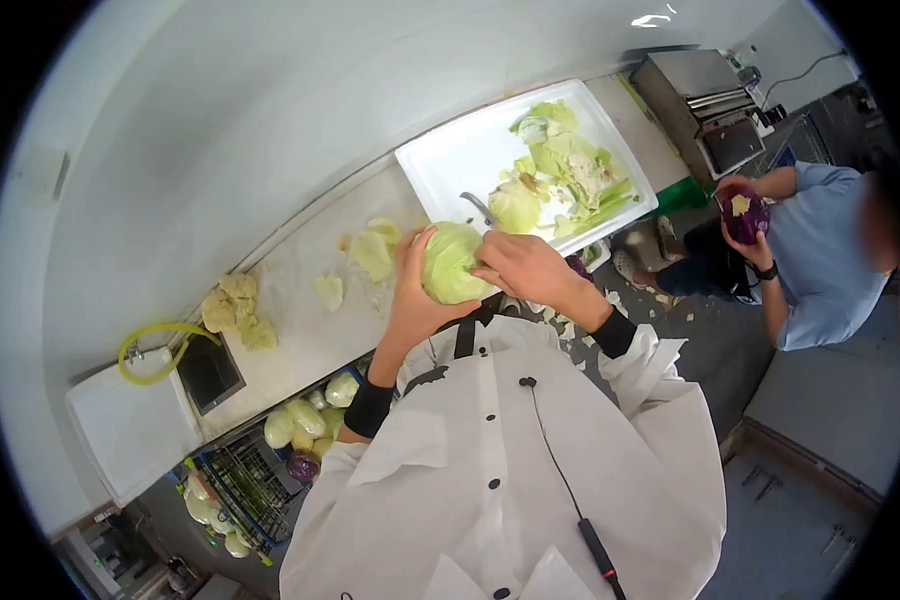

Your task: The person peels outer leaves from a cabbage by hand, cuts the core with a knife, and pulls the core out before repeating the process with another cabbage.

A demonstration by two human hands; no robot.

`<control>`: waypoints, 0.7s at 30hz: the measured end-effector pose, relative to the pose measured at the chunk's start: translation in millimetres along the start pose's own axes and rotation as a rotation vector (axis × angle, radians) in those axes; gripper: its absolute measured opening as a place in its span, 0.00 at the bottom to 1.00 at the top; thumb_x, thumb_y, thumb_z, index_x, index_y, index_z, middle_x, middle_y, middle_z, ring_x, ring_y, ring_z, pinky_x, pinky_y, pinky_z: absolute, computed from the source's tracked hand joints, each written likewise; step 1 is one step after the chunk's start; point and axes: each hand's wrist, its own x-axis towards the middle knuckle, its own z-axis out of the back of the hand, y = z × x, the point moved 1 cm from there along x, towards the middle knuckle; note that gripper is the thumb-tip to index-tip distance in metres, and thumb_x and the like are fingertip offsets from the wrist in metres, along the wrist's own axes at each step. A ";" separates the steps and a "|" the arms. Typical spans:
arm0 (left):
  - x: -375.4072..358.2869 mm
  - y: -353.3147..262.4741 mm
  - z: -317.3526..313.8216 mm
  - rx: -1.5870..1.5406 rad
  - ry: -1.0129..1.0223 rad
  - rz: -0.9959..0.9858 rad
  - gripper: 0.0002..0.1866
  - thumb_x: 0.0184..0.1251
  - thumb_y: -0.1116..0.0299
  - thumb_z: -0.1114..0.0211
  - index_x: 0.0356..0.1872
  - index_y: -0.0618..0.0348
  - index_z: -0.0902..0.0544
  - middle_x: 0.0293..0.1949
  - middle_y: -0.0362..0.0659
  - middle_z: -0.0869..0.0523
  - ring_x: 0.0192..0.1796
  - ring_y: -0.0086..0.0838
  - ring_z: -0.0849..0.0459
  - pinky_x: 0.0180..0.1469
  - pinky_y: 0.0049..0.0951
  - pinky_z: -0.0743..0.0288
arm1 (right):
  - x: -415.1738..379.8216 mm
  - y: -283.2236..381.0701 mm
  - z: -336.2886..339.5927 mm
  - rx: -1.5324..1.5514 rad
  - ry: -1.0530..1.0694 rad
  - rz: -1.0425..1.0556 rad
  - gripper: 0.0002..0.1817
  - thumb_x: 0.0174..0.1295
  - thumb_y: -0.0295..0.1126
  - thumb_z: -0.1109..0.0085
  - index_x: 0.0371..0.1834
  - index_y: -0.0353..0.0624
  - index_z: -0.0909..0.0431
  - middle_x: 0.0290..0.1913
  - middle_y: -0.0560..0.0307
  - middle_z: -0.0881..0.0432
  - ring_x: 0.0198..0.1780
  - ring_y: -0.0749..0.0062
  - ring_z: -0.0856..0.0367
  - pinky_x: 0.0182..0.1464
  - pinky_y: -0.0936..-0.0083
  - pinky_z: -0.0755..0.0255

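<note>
A round pale green cabbage point(452, 264) is held up in front of my chest, over the counter's front edge. My left hand point(416, 300) wraps round its left side with the fingers spread along it. On the right side, my right hand point(526, 270) presses curled fingers against the leaves; whether it pinches a leaf is hard to make out. Just beyond, a white tray point(440, 170) holds loose cabbage leaves point(560, 150) and a curved tool point(478, 207), perhaps a knife. More loose leaves point(375, 250) lie on the counter left of the cabbage.
Cauliflower point(232, 303), a sink point(210, 375) and a yellow-green hose point(140, 378) are at the left. Below the counter stands a crate point(250, 490) near wrapped vegetables point(300, 424). At the right, a co-worker point(820, 250) holds a purple cabbage point(745, 215). Scraps litter the floor.
</note>
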 end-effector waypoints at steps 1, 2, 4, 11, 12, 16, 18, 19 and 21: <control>-0.3 -0.6 -0.2 0.000 0.010 -0.009 0.54 0.32 0.68 0.16 0.67 0.57 0.38 0.64 0.51 0.38 0.67 0.45 0.36 0.67 0.43 0.37 | -3.1 -1.9 -4.4 -0.023 -0.021 -0.002 0.13 0.65 0.37 0.42 0.36 0.39 0.32 0.32 0.50 0.27 0.32 0.52 0.22 0.32 0.62 0.28; -0.1 0.1 -0.5 0.008 0.009 -0.007 0.55 0.32 0.69 0.17 0.68 0.58 0.39 0.64 0.49 0.36 0.67 0.42 0.35 0.67 0.41 0.36 | -4.8 -5.0 -8.7 -0.047 -0.042 -0.001 0.11 0.66 0.36 0.44 0.35 0.40 0.32 0.31 0.51 0.26 0.33 0.54 0.21 0.32 0.62 0.27; -5.0 1.7 -3.2 0.016 0.015 -0.006 0.55 0.33 0.71 0.17 0.68 0.58 0.40 0.64 0.48 0.35 0.67 0.40 0.34 0.67 0.40 0.35 | -11.6 -3.6 -16.4 0.053 -0.163 -0.106 0.10 0.67 0.34 0.45 0.35 0.39 0.33 0.29 0.50 0.26 0.30 0.55 0.21 0.30 0.63 0.28; -6.4 2.2 -16.5 -0.237 -0.065 0.077 0.57 0.34 0.66 0.16 0.69 0.59 0.42 0.64 0.48 0.33 0.67 0.38 0.33 0.67 0.38 0.35 | -30.5 -9.0 -37.6 0.865 -0.740 -0.726 0.11 0.75 0.36 0.53 0.36 0.42 0.36 0.21 0.62 0.32 0.18 0.81 0.34 0.20 0.79 0.38; -7.2 2.0 -17.7 -0.348 -0.083 0.130 0.57 0.34 0.64 0.15 0.69 0.60 0.43 0.64 0.48 0.32 0.67 0.37 0.31 0.67 0.38 0.34 | -34.8 -10.4 -38.1 1.092 -0.886 -0.765 0.10 0.75 0.37 0.53 0.38 0.43 0.36 0.19 0.68 0.35 0.17 0.83 0.37 0.20 0.82 0.40; -7.8 6.5 -8.7 -0.472 -0.135 0.154 0.58 0.37 0.62 0.16 0.71 0.61 0.44 0.64 0.47 0.30 0.66 0.36 0.29 0.66 0.36 0.32 | -107.9 -43.8 -31.6 0.937 -0.846 -1.021 0.10 0.74 0.37 0.51 0.39 0.41 0.30 0.17 0.66 0.32 0.16 0.83 0.33 0.18 0.82 0.40; -9.4 2.4 -2.4 -0.658 -0.102 0.170 0.60 0.41 0.52 0.18 0.72 0.61 0.46 0.65 0.46 0.31 0.66 0.35 0.30 0.67 0.37 0.33 | -139.7 -57.1 -33.1 0.750 -0.761 -1.058 0.10 0.72 0.37 0.49 0.41 0.41 0.29 0.17 0.65 0.31 0.15 0.82 0.33 0.17 0.81 0.40; -16.4 10.8 0.9 -0.649 -0.115 0.173 0.60 0.41 0.52 0.18 0.72 0.61 0.46 0.65 0.46 0.31 0.66 0.35 0.30 0.67 0.37 0.33 | -159.2 -67.2 -38.3 0.568 -0.671 -1.084 0.11 0.71 0.37 0.46 0.42 0.40 0.28 0.17 0.63 0.31 0.15 0.80 0.34 0.17 0.79 0.40; -24.9 43.5 -1.1 -0.829 -0.041 0.223 0.58 0.46 0.44 0.22 0.73 0.60 0.46 0.67 0.46 0.33 0.68 0.36 0.31 0.68 0.38 0.34 | -200.9 -94.7 -55.0 0.305 -0.506 -1.115 0.11 0.69 0.35 0.43 0.45 0.38 0.27 0.18 0.56 0.29 0.17 0.77 0.29 0.22 0.74 0.32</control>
